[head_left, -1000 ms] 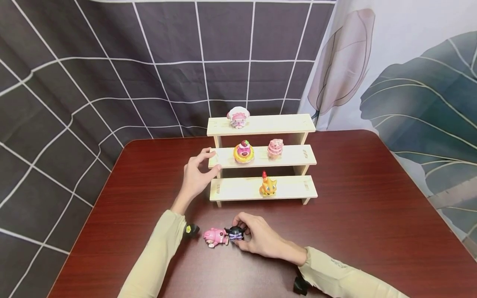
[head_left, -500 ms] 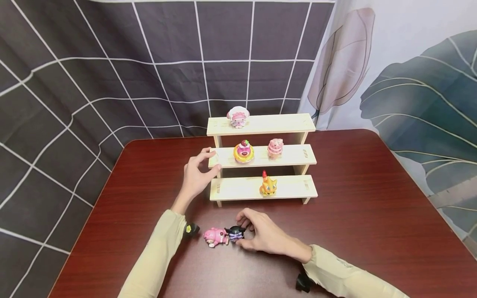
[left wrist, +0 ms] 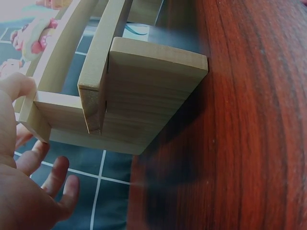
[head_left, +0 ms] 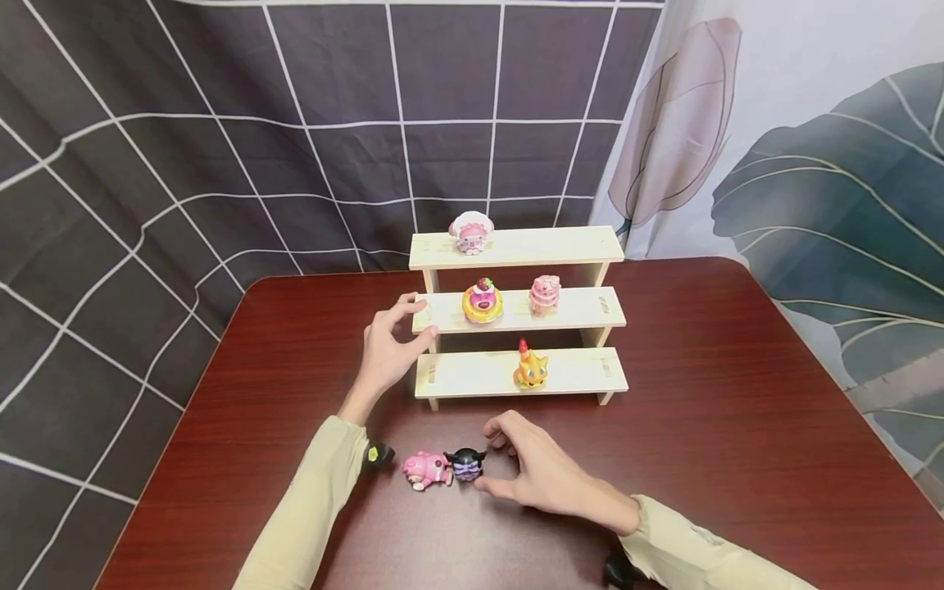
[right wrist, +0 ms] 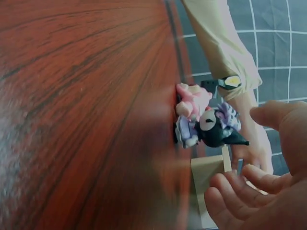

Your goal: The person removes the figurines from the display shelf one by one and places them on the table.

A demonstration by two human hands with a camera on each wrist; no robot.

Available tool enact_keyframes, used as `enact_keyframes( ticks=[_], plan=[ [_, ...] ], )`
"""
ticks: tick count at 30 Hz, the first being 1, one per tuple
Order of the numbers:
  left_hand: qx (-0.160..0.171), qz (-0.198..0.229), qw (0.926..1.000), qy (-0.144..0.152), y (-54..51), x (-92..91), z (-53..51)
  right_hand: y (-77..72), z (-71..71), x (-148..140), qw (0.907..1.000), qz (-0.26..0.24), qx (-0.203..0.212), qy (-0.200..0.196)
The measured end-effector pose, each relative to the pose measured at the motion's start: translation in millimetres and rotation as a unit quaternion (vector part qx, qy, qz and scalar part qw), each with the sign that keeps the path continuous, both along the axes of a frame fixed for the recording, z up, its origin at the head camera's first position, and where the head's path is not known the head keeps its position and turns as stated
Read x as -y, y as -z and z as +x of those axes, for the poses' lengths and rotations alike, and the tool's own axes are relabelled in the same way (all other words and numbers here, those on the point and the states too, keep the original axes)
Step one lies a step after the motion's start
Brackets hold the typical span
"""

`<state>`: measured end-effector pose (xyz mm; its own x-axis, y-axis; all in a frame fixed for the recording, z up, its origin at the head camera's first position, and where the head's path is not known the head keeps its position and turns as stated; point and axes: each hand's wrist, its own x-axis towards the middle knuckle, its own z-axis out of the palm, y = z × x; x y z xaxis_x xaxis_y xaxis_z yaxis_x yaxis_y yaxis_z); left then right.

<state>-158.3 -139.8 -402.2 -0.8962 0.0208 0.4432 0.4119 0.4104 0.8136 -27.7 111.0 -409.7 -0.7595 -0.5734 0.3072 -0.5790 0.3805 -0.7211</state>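
Note:
At its left end, the wooden three-tier shelf [head_left: 583, 307] is gripped by my left hand [head_left: 387, 348], thumb and fingers at opposite edges of the middle board. The left wrist view shows that hand [left wrist: 29, 182] beside the shelf's side panel [left wrist: 144, 81]. In front of the shelf, a black-and-purple figure [head_left: 466, 465] touches a pink figure [head_left: 426, 469]. Just right of the black one, my right hand [head_left: 549, 471] holds nothing, thumb and fingers apart. The right wrist view has the black figure [right wrist: 211, 127] upright beside the pink one [right wrist: 193, 101], clear of the hand [right wrist: 264, 182].
A white-hooded figure [head_left: 471, 233] stands on the top board. The middle board bears a yellow-ringed figure [head_left: 483, 303] and a pink one [head_left: 545, 295]; an orange figure [head_left: 531, 371] is on the bottom board. Dark checked cloth [head_left: 332, 156] hangs behind the table [head_left: 701, 393].
My right hand has released the black figure and moved right, its fingers spreading. The figure stays beside the pink one. My left hand has not moved.

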Motion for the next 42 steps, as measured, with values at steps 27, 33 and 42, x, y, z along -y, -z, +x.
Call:
enact_keyframes(
  ticks=[27,33,42],
  plan=[
    [-0.001,-0.008,0.9999,-0.006,-1.0,-0.2,0.8,-78.7,-29.3,-36.8,0.9916,-0.108,-0.024,-0.066],
    [-0.001,0.002,1.0,-0.002,0.5,-0.1,0.1,-87.0,-41.3,-38.8,0.9909,-0.13,-0.029,-0.024],
    [-0.001,0.006,1.0,-0.003,1.5,0.5,-1.0,-100.9,-64.9,-45.1,0.9884,-0.15,0.013,0.023]
  ],
)
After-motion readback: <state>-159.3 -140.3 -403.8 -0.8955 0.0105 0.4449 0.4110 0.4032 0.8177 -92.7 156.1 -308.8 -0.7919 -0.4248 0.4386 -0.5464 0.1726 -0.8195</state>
